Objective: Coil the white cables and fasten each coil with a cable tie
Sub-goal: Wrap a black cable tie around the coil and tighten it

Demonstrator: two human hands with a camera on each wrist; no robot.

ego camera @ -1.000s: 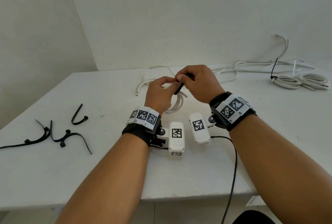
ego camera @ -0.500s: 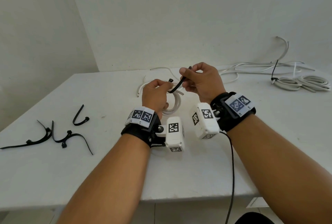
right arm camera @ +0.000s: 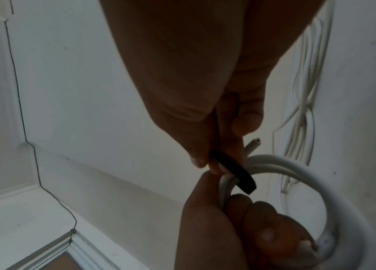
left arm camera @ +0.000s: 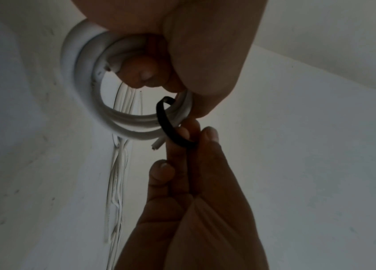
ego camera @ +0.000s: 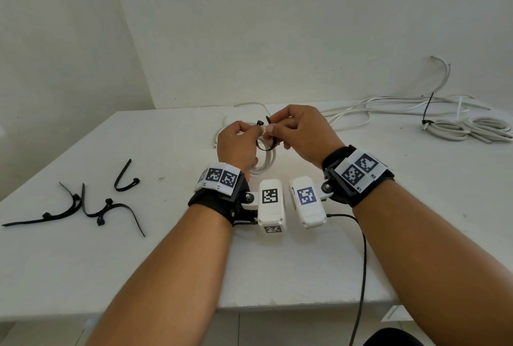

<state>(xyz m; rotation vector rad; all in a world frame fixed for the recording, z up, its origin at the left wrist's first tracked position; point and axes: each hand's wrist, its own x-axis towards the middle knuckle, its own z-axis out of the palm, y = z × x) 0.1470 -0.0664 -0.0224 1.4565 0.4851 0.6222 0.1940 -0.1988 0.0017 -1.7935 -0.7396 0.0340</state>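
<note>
A small coil of white cable (ego camera: 267,159) (left arm camera: 104,113) (right arm camera: 309,182) is held upright over the table's middle by my left hand (ego camera: 238,143) (left arm camera: 182,60) (right arm camera: 240,228), whose fingers curl round its strands. A black cable tie (ego camera: 263,148) (left arm camera: 171,127) (right arm camera: 237,173) loops around the coil's strands. My right hand (ego camera: 294,134) (left arm camera: 189,164) (right arm camera: 205,118) pinches the tie between thumb and fingertips. The tie's head (ego camera: 260,122) sticks up near my left fingertips. The cable's cut end (left arm camera: 157,145) (right arm camera: 323,144) pokes out beside the tie.
Several spare black cable ties (ego camera: 91,204) lie at the table's left. A tied white coil (ego camera: 455,127) and loose white cables (ego camera: 388,106) lie at the back right. A black wire (ego camera: 361,262) hangs from my right wrist camera over the table's front edge (ego camera: 277,309).
My right hand has come back left and down toward my left hand, bending the black tie from a straight strap into a loop around the coil. The left hand keeps holding the coil.
</note>
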